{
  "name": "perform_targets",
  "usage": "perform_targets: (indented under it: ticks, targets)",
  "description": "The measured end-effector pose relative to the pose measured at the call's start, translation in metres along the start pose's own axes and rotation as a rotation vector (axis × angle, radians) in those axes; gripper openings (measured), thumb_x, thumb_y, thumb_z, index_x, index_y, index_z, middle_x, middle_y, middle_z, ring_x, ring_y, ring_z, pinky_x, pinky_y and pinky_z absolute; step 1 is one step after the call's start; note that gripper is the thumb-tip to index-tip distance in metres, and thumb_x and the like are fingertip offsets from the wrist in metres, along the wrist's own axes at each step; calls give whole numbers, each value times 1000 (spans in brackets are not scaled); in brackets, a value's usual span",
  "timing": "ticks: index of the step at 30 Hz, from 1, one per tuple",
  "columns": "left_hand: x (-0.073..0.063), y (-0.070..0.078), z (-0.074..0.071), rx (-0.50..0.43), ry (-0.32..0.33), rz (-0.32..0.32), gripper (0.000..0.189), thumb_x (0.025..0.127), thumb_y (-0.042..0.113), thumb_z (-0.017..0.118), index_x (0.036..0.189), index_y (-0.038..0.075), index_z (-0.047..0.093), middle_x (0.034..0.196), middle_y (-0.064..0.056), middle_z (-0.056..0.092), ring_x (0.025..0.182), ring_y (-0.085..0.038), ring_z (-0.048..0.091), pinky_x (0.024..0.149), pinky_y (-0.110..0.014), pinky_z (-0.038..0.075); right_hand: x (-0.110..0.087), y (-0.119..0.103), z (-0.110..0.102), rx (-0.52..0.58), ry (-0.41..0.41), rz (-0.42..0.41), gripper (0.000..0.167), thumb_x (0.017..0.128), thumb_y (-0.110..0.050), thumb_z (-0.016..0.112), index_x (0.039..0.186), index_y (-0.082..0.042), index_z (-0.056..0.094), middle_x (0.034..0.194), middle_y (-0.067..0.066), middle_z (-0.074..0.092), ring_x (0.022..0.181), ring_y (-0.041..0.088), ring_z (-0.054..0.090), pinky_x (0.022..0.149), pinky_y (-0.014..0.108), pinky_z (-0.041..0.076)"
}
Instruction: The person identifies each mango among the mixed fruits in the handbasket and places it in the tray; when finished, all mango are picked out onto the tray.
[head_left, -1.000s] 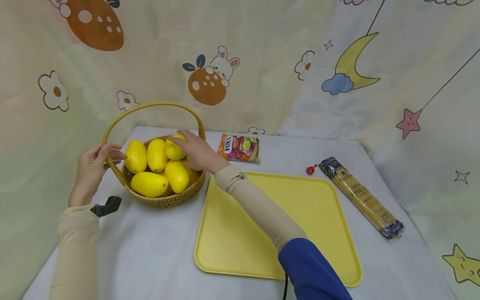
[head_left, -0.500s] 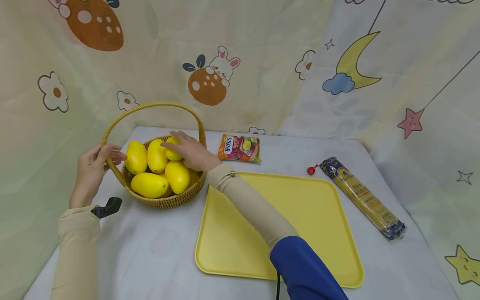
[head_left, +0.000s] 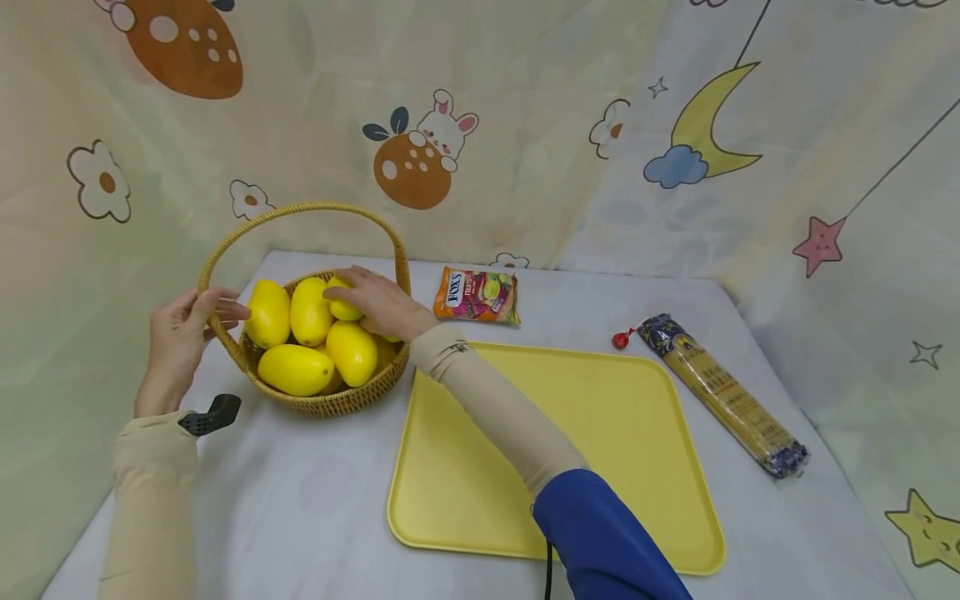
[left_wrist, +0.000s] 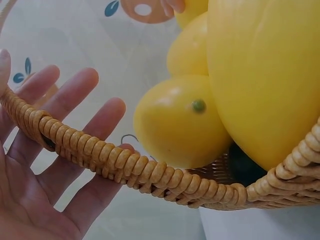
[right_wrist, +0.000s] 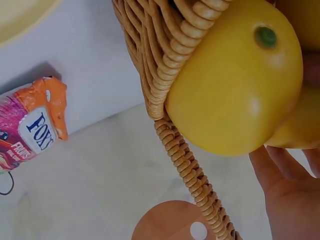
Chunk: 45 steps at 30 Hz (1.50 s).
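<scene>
A round wicker basket (head_left: 341, 406) with a tall arched handle holds several yellow mangoes (head_left: 297, 370) in the head view. My left hand (head_left: 176, 343) is at the handle's left foot; the left wrist view shows its fingers (left_wrist: 70, 95) nearly straight and spread behind the woven handle (left_wrist: 112, 155). Over the back right of the basket, my right hand (head_left: 386, 305) grips a mango (head_left: 342, 308), thumb and fingers round it. Another mango (right_wrist: 235, 80) fills much of the right wrist view, in front of my right fingers, partly hiding them.
A yellow tray (head_left: 637, 467) lies right of the basket, under my right forearm. Behind it is a Fox's candy bag (head_left: 477, 296). A red wrapped candy (head_left: 620, 340) and a long pack of noodles (head_left: 723, 396) lie at the right. Printed cloth hangs behind the table.
My right hand has moved slightly left and down onto the back mango, and its spread fingers have drawn in round it. My left hand stays at the handle.
</scene>
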<state>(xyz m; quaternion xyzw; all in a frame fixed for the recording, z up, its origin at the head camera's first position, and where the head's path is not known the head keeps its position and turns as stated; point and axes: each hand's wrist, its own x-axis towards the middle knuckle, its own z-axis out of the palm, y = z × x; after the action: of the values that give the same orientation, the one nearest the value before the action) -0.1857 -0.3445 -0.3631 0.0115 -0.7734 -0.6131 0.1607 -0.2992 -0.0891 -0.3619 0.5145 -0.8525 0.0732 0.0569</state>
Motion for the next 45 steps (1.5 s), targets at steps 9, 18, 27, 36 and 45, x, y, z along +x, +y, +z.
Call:
perform_targets:
  ticks: [9, 18, 27, 36, 45]
  targets:
    - [0, -2, 4, -55, 6, -4, 41, 97, 33, 52, 115, -3, 60, 86, 10, 72, 84, -5, 64, 75, -10, 51, -9, 1, -4, -20, -2, 6, 54, 94, -17, 63, 144, -21, 43, 155, 9, 28, 144, 25, 25, 115, 34, 28]
    - [0, -1, 2, -64, 21, -12, 38, 96, 33, 53, 112, 1, 62, 87, 10, 71, 86, -4, 64, 75, -10, 51, -19, -8, -26, -77, 49, -8, 56, 93, -21, 65, 144, -24, 42, 157, 8, 25, 145, 25, 23, 117, 34, 25]
    - [-2, 1, 1, -109, 21, -27, 41, 95, 34, 55, 114, -1, 61, 87, 7, 71, 87, -7, 63, 75, -10, 51, -55, -11, -44, -28, 90, -17, 57, 91, -11, 63, 143, -23, 44, 157, 8, 25, 146, 25, 18, 113, 35, 32]
    - [0, 1, 4, -109, 24, -15, 36, 95, 34, 55, 111, 3, 63, 87, 8, 71, 86, -7, 64, 76, -10, 51, -108, -11, -54, -89, 155, -46, 55, 85, -9, 71, 137, -19, 53, 152, 12, 34, 142, 30, 28, 107, 37, 41]
    - [-1, -1, 3, -144, 30, 6, 38, 95, 32, 55, 112, 0, 62, 86, 7, 72, 82, -7, 65, 74, -10, 52, -146, -6, -45, -129, 166, -41, 59, 79, -8, 77, 134, -18, 56, 146, 15, 42, 138, 32, 36, 107, 42, 40]
